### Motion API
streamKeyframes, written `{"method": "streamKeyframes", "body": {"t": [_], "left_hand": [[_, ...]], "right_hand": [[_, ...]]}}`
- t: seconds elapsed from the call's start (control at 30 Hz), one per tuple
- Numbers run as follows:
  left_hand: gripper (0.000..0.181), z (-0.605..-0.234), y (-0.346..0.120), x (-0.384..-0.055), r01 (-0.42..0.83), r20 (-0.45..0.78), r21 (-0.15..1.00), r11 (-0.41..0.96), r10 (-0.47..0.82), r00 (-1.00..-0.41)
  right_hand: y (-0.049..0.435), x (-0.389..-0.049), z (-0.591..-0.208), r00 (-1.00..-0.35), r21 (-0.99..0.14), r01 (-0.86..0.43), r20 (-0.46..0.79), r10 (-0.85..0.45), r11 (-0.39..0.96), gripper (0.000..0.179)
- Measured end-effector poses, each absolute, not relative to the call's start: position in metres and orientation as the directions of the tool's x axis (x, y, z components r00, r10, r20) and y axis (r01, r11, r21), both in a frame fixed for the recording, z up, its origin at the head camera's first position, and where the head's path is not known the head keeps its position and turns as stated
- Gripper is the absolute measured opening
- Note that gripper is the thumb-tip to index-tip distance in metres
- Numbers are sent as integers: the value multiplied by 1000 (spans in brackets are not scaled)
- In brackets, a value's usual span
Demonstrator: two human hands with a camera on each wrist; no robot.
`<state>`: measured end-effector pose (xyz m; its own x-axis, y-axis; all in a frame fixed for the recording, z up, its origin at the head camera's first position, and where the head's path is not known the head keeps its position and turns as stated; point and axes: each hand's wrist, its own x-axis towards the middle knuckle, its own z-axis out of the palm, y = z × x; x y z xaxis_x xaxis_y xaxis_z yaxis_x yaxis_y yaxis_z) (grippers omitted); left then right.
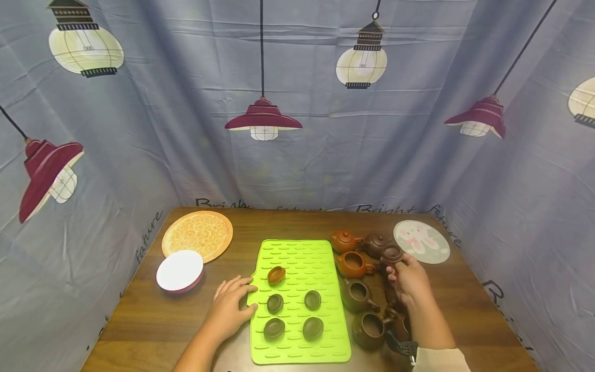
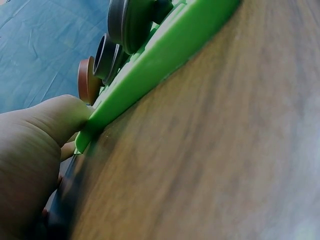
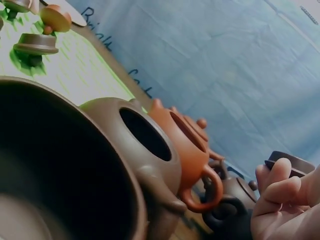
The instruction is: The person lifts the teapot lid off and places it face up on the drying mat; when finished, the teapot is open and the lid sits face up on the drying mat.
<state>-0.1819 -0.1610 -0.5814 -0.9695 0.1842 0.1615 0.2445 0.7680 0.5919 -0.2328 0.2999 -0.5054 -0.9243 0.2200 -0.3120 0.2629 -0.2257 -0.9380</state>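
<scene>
My right hand (image 1: 411,283) pinches a dark brown teapot lid (image 1: 392,253) over the right-hand group of teapots; the right wrist view shows this lid (image 3: 295,161) at the fingertips. Below and left of it stand an uncovered orange teapot (image 1: 345,268) and a lidded dark teapot (image 1: 374,248). My left hand (image 1: 229,308), fingers spread and relaxed, touches the left edge of a bright green mat (image 1: 290,356). On the mat lie an orange lid (image 1: 276,276) and several dark lids (image 1: 313,328). The right forearm partly hides teapots beneath it.
A lidded orange teapot (image 1: 344,241) stands behind the uncovered one. Nearer me are uncovered brown teapots (image 1: 367,341). At the left are a white bowl (image 1: 180,271) and a round pizza-patterned mat (image 1: 199,232). A rabbit-print mat (image 1: 422,242) lies at back right, before the curtain (image 1: 297,170).
</scene>
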Motion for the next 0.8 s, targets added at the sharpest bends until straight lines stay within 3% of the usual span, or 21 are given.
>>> {"method": "streamKeyframes", "body": {"t": [0.23, 0.53, 0.8], "left_hand": [[42, -581, -161, -181, 243, 162, 597, 765, 182, -970], [40, -582, -161, -180, 272, 210, 591, 760, 181, -961], [40, -581, -161, -180, 267, 198, 593, 760, 183, -963]], "right_hand": [[286, -231, -506, -931, -938, 276, -315, 185, -209, 15], [262, -231, -508, -955, -953, 261, -278, 100, -156, 27], [234, -230, -510, -962, -954, 254, -266, 63, -159, 25]]}}
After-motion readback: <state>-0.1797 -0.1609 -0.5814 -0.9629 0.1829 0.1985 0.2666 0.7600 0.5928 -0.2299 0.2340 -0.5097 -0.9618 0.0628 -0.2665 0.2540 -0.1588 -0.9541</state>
